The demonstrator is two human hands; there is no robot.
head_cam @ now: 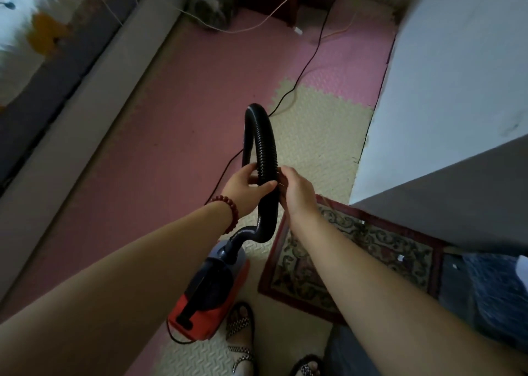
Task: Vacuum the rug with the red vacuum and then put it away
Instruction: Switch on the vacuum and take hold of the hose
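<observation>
The red vacuum (pixel 204 295) stands on the floor mat by my left foot, its dark top facing up. Its black ribbed hose (pixel 264 144) rises from the front, loops over and comes back down. My left hand (pixel 245 188), with a red bead bracelet on the wrist, grips the folded hose from the left. From the right, my right hand (pixel 297 192) closes on the same hose. The patterned rug (pixel 351 258), red-bordered, lies on the floor at the lower right, partly under a grey-white piece of furniture.
A black power cord (pixel 308 64) runs across the pink and cream foam floor mats (pixel 160 147) toward the far wall. White cables (pixel 265 18) lie at the back. A bed edge (pixel 85 90) lines the left; a white wall or cabinet (pixel 457 104) stands on the right. My sandalled feet (pixel 240 330) are below.
</observation>
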